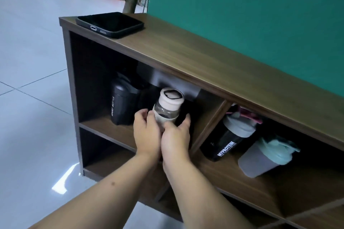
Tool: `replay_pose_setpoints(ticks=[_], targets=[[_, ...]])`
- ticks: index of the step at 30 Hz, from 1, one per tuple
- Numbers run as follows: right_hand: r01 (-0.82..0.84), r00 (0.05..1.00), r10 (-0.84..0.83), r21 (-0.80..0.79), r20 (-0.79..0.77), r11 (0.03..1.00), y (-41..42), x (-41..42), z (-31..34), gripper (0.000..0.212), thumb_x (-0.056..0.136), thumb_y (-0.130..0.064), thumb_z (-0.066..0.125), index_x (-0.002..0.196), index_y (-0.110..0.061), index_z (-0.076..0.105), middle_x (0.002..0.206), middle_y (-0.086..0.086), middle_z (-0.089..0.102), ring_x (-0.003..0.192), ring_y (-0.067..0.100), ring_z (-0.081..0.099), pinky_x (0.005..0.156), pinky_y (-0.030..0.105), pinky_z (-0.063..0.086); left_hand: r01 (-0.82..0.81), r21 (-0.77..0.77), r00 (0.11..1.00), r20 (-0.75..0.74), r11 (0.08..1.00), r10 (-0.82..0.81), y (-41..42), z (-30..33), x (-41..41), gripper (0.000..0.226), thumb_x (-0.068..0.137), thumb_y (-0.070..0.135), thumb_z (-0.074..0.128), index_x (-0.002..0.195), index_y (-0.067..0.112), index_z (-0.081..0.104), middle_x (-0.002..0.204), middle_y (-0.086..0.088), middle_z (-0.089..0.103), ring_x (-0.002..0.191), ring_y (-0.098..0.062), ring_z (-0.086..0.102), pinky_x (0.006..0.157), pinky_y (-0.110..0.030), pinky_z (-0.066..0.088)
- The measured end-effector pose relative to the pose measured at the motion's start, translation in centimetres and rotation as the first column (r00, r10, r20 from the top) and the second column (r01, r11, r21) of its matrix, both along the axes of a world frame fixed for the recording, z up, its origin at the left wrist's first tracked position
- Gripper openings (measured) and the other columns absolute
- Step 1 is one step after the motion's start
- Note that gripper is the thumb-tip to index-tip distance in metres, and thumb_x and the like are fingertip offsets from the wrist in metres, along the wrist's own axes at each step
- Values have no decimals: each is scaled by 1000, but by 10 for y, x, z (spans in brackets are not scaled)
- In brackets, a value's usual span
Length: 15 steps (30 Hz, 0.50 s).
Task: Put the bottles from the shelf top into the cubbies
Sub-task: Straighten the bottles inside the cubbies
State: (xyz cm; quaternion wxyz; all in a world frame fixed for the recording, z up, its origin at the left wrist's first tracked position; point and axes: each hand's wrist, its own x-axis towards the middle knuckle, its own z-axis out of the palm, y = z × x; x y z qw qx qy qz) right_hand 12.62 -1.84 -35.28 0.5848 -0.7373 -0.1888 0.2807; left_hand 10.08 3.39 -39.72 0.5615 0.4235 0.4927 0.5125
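While both hands cup it, the clear bottle [166, 112] stands roughly upright in the upper-left cubby [104, 124], long axis near vertical, pale matte lid [172, 98] topmost, tilted slightly right. Left hand [147, 132] wraps its left side; right hand [176, 136] wraps its lower right; both grasping. A black "SPORT BOTTLE" shaker [123, 104] stands just left, little gap between. Divider [210, 124] lies near right. Next cubby: black MYPROTEIN shaker [229, 139], grey shaker [260, 160]. Phone [109, 24] lies on the wood-grain top [214, 65].

shelf top [214, 65] mostly bare, phone [109, 24] at left end
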Motion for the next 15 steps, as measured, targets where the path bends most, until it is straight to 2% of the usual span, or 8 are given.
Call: replay_pose_setpoints(ticks=[2,5,9,10,12,15], targets=[[17,998,-14,59,-53,998,13,4,-6,91,77,-10,55,160,-32,24,145,10,56,123,30,62,105,49,51,-79,4,997,21,997,78,-6,-9,4,28,105,21,46,119,5,63,118,-8,67,112,-25,60,91,-30,40],[6,993,12,162,-115,987,24,6,-23,90,68,-6,53,153,-34,39,138,6,65,119,27,67,105,50,51,-7,-12,999,45,1000,7,-5,-18,5,33,105,21,40,111,12,71,108,0,71,109,-22,63,96,-35,46],[27,990,0,189,-144,982,24,-1,-31,90,67,-8,53,151,-37,41,128,1,72,112,22,72,102,47,54,128,15,987,99,992,-129,-1,-13,-6,36,104,18,39,107,24,75,98,13,76,91,9,66,79,-11,48],[35,990,-9,183,-140,982,23,-6,-30,89,69,-7,53,152,-37,40,127,1,72,110,21,72,101,47,55,168,24,981,98,986,-169,1,-12,-8,36,104,18,39,107,23,75,98,11,77,89,10,67,78,-11,49],[42,992,-24,150,-123,988,20,-15,-27,83,77,-8,52,152,-39,39,126,-1,72,108,19,72,99,44,56,253,20,963,92,967,-253,10,-13,-9,38,105,23,38,109,19,75,104,1,79,99,-6,71,87,-24,52],[61,994,-50,114,-98,992,17,-24,-25,74,83,-10,51,150,-41,42,120,-4,74,102,17,73,92,40,59,350,-108,917,244,930,-316,24,-13,-10,52,103,45,35,97,27,83,104,-6,82,107,-23,72,103,-42,52]])
